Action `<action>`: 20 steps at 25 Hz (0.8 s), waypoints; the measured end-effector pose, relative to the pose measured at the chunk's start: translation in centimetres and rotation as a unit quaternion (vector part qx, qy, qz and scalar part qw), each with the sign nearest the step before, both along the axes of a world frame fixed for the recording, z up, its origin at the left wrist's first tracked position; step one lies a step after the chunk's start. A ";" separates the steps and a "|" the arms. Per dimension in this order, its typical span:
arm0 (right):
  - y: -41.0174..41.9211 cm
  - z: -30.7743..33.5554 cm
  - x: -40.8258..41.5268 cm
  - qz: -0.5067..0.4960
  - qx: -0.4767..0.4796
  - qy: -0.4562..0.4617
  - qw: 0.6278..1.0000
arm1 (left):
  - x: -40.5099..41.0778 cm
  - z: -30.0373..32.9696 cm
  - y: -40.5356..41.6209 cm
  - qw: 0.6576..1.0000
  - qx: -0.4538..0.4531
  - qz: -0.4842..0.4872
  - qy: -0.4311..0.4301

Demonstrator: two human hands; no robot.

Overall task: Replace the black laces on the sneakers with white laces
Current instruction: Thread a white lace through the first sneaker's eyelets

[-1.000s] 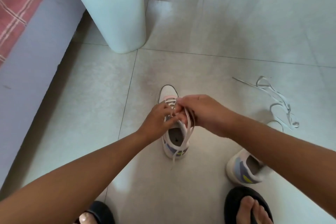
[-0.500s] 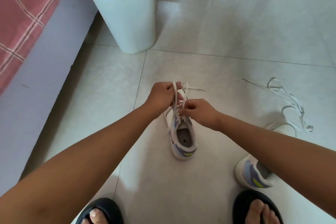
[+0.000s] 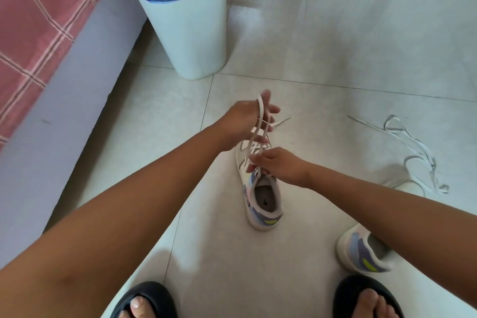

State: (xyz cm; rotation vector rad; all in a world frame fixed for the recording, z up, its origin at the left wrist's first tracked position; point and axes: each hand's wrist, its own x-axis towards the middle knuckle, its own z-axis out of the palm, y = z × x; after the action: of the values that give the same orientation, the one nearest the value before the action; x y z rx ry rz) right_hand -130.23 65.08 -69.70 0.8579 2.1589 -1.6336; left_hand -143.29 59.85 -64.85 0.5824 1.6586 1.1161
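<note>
Two hands over sneaker [image 3: 263, 196] on tiled floor [image 3: 335, 41] | left hand [image 3: 247, 121] fingers curled round white lace [image 3: 260, 121], strands raised above toe | right hand [image 3: 277, 165] pinches lace at eyelets | second sneaker [image 3: 361, 253] right, loose lace [image 3: 413, 147] beyond | bin [image 3: 191, 28] far left
</note>
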 end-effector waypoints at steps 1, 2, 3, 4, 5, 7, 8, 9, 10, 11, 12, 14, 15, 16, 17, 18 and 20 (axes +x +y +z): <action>0.3 0.1 0.1 -0.019 -0.029 0.001 0.999 | 0.1 -0.4 -0.1 0.998 -0.021 -0.064 0.013; 0.6 0.1 0.1 -0.030 -0.059 -0.003 0.998 | 0.2 -1.1 -0.5 0.988 -0.051 -0.135 0.063; 0.9 0.0 0.2 -0.036 -0.087 -0.009 0.996 | 0.3 -1.9 -1.1 0.973 -0.082 -0.187 0.108; 1.1 -0.1 0.2 -0.045 -0.117 -0.013 0.992 | 0.5 -2.7 -1.8 0.962 -0.099 -0.214 0.137; 1.4 -0.2 0.3 -0.063 -0.152 -0.017 0.986 | 0.7 -3.2 -2.4 0.960 -0.108 -0.218 0.142; 1.8 -0.6 0.5 -0.133 -0.233 -0.033 0.963 | 0.5 -3.7 -3.4 0.954 -0.124 -0.212 0.173; 1.8 -0.8 0.6 -0.172 -0.273 -0.042 0.946 | 0.1 -3.7 -3.9 0.943 -0.133 -0.221 0.211; 1.7 -0.9 0.7 -0.203 -0.299 -0.049 0.931 | -0.4 -3.5 -4.5 0.933 -0.142 -0.243 0.226; 1.7 -1.0 0.8 -0.223 -0.309 -0.053 0.923 | -0.9 -3.4 -5.1 0.927 -0.151 -0.278 0.200; 1.7 -1.1 0.8 -0.235 -0.312 -0.052 0.919 | -1.2 -3.1 -5.8 0.917 -0.172 -0.326 0.150; 1.8 -1.2 0.8 -0.239 -0.304 -0.043 0.921 | -1.3 -2.8 -6.5 0.899 -0.208 -0.373 0.098; 1.6 -1.1 0.9 -0.202 -0.215 -0.009 0.955 | -1.1 -2.6 -7.1 0.869 -0.273 -0.408 0.057; 1.5 -1.0 1.0 -0.159 -0.110 0.014 0.981 | -1.0 -2.9 -7.0 0.881 -0.277 -0.375 0.075; 1.3 -1.1 1.0 -0.109 0.027 0.042 0.993 | -0.9 -3.4 -6.5 0.912 -0.256 -0.304 0.101; 1.0 -1.4 1.0 -0.057 0.157 0.084 0.982 | -0.7 -3.7 -5.8 0.943 -0.219 -0.221 0.119; 0.6 -1.8 1.0 -0.022 0.248 0.132 0.959 | -0.5 -3.9 -5.1 0.965 -0.178 -0.154 0.115; 0.1 -2.5 1.0 -0.035 0.280 0.183 0.942 | -0.2 -4.1 -4.0 0.981 -0.126 -0.120 0.089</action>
State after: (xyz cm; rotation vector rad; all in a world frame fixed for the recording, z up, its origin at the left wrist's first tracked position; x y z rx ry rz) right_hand -129.27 65.17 -72.21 0.8247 2.9670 -1.2928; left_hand -143.47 55.89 -68.93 0.7115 1.7936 0.6823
